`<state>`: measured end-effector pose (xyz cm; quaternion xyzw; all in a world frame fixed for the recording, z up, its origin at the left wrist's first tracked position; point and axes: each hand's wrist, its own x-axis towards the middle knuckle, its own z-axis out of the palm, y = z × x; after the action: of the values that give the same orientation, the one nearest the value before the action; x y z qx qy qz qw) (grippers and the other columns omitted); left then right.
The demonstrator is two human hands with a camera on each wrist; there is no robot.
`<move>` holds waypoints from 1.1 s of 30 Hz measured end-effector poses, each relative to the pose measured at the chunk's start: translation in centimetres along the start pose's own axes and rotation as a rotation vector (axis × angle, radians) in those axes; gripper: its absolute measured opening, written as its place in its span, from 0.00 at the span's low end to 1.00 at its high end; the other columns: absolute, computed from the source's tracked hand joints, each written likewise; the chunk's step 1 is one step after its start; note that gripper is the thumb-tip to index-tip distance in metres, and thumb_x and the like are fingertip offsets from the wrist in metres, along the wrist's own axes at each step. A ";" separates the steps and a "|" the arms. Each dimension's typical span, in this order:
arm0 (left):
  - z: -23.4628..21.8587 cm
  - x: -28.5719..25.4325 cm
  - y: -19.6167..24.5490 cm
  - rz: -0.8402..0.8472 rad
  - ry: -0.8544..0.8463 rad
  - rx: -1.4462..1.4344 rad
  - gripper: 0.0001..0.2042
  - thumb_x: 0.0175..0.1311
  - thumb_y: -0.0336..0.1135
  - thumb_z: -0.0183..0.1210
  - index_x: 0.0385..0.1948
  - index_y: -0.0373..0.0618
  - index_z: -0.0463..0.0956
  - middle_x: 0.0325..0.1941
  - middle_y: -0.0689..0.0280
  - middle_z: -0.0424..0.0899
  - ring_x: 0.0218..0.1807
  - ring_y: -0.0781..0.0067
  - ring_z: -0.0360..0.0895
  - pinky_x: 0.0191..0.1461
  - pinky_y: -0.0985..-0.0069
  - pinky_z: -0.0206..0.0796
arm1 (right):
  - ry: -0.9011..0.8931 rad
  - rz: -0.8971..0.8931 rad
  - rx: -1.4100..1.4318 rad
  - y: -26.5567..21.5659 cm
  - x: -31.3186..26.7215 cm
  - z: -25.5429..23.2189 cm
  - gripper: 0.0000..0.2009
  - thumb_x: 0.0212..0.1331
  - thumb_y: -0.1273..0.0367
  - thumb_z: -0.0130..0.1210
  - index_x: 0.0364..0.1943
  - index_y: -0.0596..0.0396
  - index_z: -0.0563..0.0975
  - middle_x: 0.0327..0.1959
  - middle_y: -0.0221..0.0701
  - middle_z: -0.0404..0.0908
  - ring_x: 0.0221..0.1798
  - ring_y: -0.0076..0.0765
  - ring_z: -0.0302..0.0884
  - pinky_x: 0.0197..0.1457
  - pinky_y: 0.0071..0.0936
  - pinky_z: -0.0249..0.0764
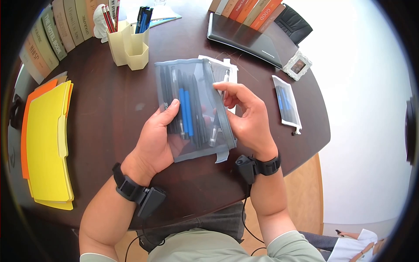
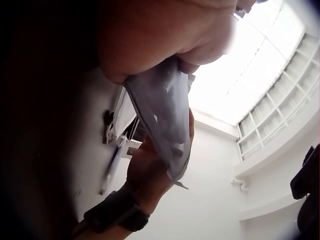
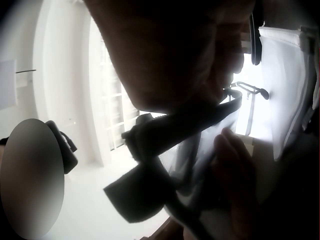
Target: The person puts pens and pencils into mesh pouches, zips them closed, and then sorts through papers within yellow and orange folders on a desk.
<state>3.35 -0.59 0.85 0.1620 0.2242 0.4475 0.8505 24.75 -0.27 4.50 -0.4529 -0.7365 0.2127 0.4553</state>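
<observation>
A grey see-through zip pencil pouch (image 1: 192, 72) is held up over the desk, tilted, in front of the person. Inside it show several dark pens and two with blue barrels (image 1: 186, 111). My left hand (image 1: 152, 142) grips its left side, thumb on the front and fingers behind, seen through the mesh. At the zipped right edge, my right hand (image 1: 248, 109) holds on with curled fingers; the dark zip band (image 3: 190, 122) runs beneath them in the right wrist view. Behind the pouch's upper right lies a white-edged item (image 1: 233, 72), mostly hidden.
A white-edged pouch with blue pens (image 1: 286, 102) lies to the right, near a photo frame (image 1: 298, 65) and a closed laptop (image 1: 244, 39). A cream pen holder (image 1: 131, 48) stands at the back left. Yellow folders (image 1: 48, 144) and books (image 1: 52, 35) line the left side.
</observation>
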 end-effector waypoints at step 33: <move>0.4 0.1 -0.3 -0.094 -0.025 0.035 0.23 0.84 0.51 0.41 0.65 0.46 0.72 0.58 0.63 0.82 0.58 0.66 0.82 0.63 0.65 0.75 | -0.142 -0.613 -0.344 0.1 -1.0 1.2 0.14 0.55 0.71 0.55 0.47 0.46 0.83 0.60 0.34 0.82 0.68 0.46 0.75 0.70 0.40 0.71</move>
<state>3.86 -0.68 1.04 0.1715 0.2287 0.4009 0.8704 23.99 -0.98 3.34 -0.2650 -0.8929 -0.0299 0.3628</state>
